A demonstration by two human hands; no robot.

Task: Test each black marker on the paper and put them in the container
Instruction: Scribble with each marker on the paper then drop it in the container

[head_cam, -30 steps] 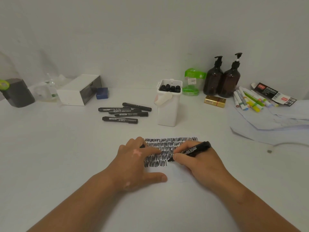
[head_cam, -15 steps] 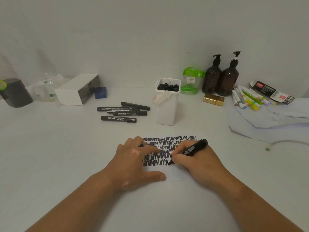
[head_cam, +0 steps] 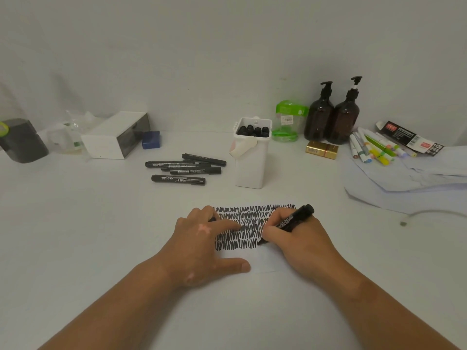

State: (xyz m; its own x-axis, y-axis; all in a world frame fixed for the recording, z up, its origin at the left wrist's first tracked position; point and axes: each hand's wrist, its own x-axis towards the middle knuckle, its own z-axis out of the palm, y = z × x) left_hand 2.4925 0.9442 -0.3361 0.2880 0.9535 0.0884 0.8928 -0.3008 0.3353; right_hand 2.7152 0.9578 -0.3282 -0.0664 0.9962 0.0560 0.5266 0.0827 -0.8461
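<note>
Five black markers (head_cam: 182, 170) are lying loose on the counter (head_cam: 75, 223) beyond the left hand (head_cam: 202, 246), probably waiting for testing. The white container (head_cam: 250, 170), beyond both hands, is already showing several dark marker ends at its rim. The left hand is lying flat with fingers spread straight, pressing the paper (head_cam: 267, 261), likely to stop it sliding. The right hand (head_cam: 300, 246) is pinching an uncapped marker (head_cam: 293, 221) pen-style, its tip touching the paper at the end of the nearest scribble row.
</note>
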